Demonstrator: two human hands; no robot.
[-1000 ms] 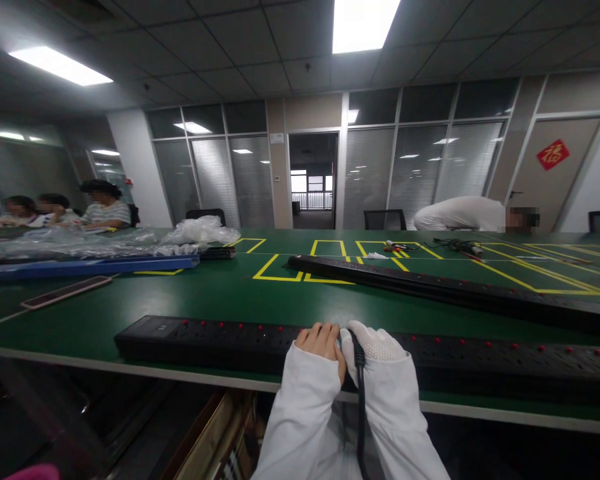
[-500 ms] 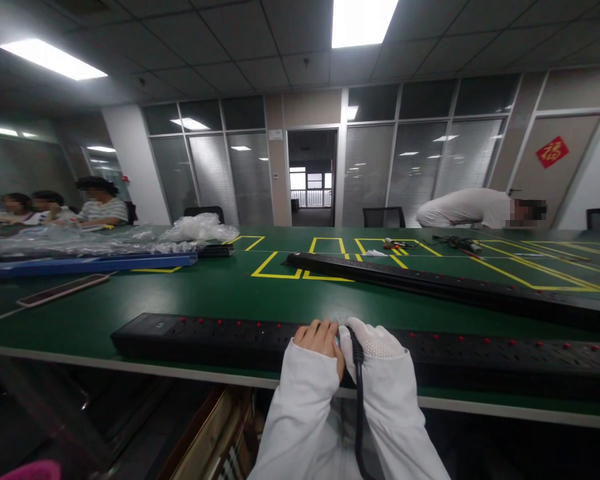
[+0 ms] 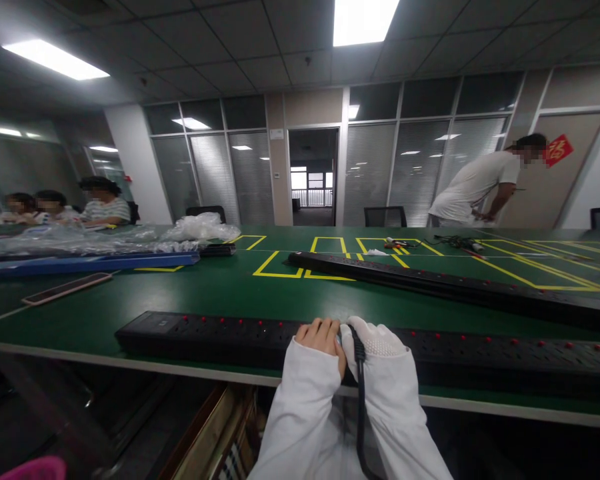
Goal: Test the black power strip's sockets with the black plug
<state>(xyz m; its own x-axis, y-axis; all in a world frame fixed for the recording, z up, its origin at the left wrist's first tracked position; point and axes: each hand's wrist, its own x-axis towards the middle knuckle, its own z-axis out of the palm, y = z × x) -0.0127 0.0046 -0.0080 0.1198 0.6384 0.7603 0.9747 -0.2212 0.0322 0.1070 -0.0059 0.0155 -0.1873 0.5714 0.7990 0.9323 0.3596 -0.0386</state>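
A long black power strip with red indicator lights lies along the near edge of the table. My bare left hand rests on its middle, fingers pressed together and curled over its top. Close against it, my right hand in a white dotted glove is closed around the end of a black power cord at the strip. The cord's ribbed sleeve shows beside the thumb, and the cord hangs over the table edge between my sleeves. Whatever plug is at its end is hidden by my hands.
A second black power strip lies slanting behind. Leftward are a phone, a blue bar and clear plastic wrapping. Loose cables lie at the back right. People sit far left; a person leans over beyond the table.
The person at the far right has risen from a deep bend to a half-upright stance. My hands hold the same pose on the strip and cord; the view has shifted slightly.
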